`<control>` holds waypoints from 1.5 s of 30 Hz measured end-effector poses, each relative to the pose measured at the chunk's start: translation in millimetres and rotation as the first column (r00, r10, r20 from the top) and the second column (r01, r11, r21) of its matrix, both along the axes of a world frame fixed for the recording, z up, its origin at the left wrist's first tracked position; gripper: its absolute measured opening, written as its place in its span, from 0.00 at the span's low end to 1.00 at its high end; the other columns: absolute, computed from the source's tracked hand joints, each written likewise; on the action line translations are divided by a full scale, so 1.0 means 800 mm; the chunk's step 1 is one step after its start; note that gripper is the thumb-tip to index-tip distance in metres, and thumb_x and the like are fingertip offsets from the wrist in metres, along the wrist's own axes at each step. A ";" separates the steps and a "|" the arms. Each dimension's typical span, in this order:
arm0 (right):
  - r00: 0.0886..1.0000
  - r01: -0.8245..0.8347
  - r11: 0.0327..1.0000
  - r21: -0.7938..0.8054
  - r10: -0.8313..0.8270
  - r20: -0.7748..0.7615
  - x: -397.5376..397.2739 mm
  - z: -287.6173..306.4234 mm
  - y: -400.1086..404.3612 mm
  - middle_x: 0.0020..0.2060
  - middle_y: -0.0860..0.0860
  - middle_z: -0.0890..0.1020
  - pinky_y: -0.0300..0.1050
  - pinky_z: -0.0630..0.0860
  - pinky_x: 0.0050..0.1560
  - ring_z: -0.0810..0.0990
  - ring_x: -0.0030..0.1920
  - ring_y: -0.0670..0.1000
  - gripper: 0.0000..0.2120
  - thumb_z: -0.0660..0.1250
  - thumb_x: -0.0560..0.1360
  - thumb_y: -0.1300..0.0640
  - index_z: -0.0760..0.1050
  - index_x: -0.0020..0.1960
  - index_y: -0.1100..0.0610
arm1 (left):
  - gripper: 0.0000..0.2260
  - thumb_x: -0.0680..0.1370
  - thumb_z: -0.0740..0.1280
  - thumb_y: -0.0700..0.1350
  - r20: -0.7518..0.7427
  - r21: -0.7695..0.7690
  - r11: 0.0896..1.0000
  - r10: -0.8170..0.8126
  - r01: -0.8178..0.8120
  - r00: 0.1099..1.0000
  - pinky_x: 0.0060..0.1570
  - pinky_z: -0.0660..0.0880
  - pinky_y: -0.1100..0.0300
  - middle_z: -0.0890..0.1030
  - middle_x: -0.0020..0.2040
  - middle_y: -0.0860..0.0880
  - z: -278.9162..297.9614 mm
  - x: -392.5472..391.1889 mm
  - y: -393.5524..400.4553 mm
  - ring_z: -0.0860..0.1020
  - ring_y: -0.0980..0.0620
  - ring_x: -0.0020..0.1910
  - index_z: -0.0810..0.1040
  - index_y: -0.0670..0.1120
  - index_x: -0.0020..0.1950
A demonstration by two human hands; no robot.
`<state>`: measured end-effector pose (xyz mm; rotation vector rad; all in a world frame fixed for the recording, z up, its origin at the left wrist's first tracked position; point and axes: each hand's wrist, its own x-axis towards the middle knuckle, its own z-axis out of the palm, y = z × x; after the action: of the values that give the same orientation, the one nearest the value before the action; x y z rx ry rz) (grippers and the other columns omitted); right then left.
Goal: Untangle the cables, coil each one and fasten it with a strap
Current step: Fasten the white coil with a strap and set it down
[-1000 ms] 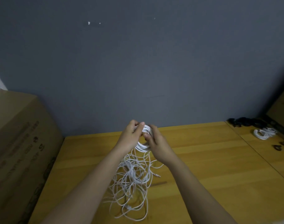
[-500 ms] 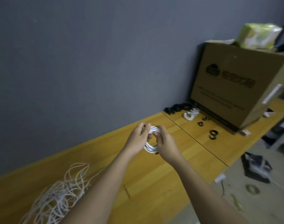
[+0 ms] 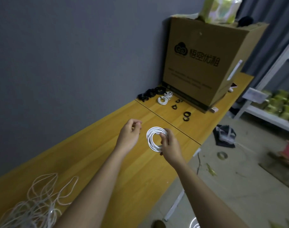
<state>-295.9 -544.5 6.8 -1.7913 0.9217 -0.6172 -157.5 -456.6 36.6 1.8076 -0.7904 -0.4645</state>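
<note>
My right hand (image 3: pixel 171 145) grips a neat coil of white cable (image 3: pixel 151 137) above the wooden table (image 3: pixel 94 153), fingers curled round its right side. My left hand (image 3: pixel 129 133) hovers just left of the coil, apart from it, fingers loosely curled and holding nothing. A tangled heap of white cables (image 3: pixel 33 204) lies at the table's near left. Farther along the table lie black straps (image 3: pixel 186 116), a pile of black straps (image 3: pixel 151 93) by the wall and two coiled white cables (image 3: pixel 164 98).
A large cardboard box (image 3: pixel 204 63) stands at the table's far end with a green packet (image 3: pixel 219 9) on top. The grey wall runs along the left. To the right, the floor holds scattered debris, a dark bundle (image 3: pixel 225 135) and shelving (image 3: pixel 272 104).
The view has swung right from the tangle toward the box. My left hand has let go of the coil, which now stays in my right hand alone.
</note>
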 end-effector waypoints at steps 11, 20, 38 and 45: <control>0.991 0.012 0.998 -0.066 -0.021 -0.132 -0.047 -0.034 -0.199 0.38 0.42 0.77 0.41 0.69 0.32 0.74 0.33 0.42 0.14 0.56 0.82 0.48 0.69 0.65 0.51 | 0.06 0.83 0.56 0.47 -0.050 0.104 0.994 -0.024 0.029 0.998 0.41 0.73 0.60 0.78 0.48 0.55 -0.041 -0.033 -0.186 0.78 0.55 0.43 0.73 0.54 0.51; 0.988 -0.013 1.000 -0.024 0.009 -0.154 -0.061 -0.063 -0.339 0.33 0.46 0.76 0.34 0.65 0.25 0.70 0.26 0.40 0.08 0.56 0.82 0.50 0.70 0.59 0.50 | 0.09 0.82 0.57 0.46 -0.096 0.147 0.989 -0.004 0.018 0.995 0.34 0.71 0.69 0.78 0.44 0.58 -0.070 -0.039 -0.305 0.78 0.56 0.39 0.72 0.59 0.47; 0.961 -0.023 1.000 0.018 0.027 -0.275 0.069 -0.163 -0.602 0.37 0.43 0.77 0.31 0.66 0.29 0.75 0.34 0.39 0.04 0.56 0.82 0.53 0.69 0.52 0.49 | 0.09 0.83 0.56 0.47 -0.050 0.421 0.907 -0.001 0.022 0.999 0.44 0.75 0.53 0.78 0.51 0.50 -0.197 0.112 -0.567 0.76 0.50 0.46 0.74 0.47 0.57; 0.954 -0.088 0.995 0.053 0.100 -0.284 0.083 -0.206 -0.654 0.38 0.45 0.76 0.29 0.68 0.31 0.75 0.36 0.38 0.04 0.56 0.82 0.55 0.70 0.52 0.52 | 0.12 0.83 0.57 0.45 0.101 0.545 0.835 -0.155 0.076 0.983 0.43 0.75 0.51 0.81 0.52 0.43 -0.244 0.144 -0.683 0.79 0.43 0.48 0.78 0.43 0.59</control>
<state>-229.3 -1067.4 -158.0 -1.9079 1.0271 -0.2792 -42.2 -1002.9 -158.7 2.3467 -0.9341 -0.6981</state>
